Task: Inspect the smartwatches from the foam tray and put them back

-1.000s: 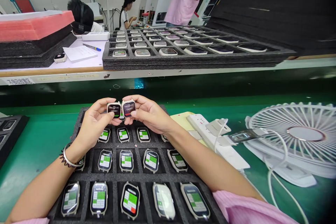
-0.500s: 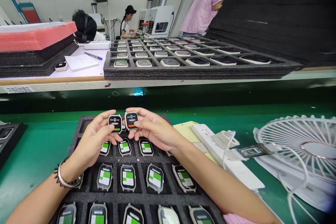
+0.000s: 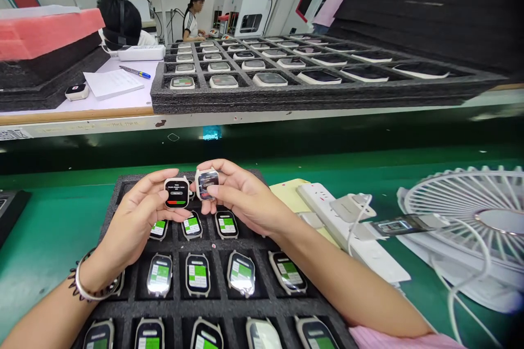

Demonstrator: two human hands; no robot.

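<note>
My left hand pinches a smartwatch body whose dark screen shows text with a red and green bar. My right hand holds a second watch body right beside it, its screen glaring. Both are raised over the far end of a black foam tray on the green bench. The tray's pockets hold several watch bodies with lit green and white screens. A bangle sits on my left wrist.
A white power strip with plugs and cables lies right of the tray, beside a white fan lying flat. A raised shelf carries another foam tray of watches, a notepad and pen, and pink foam. People work behind.
Both hands stay together with the two watches. The right watch has tilted so its screen catches glare. The view has shifted slightly down and left.
</note>
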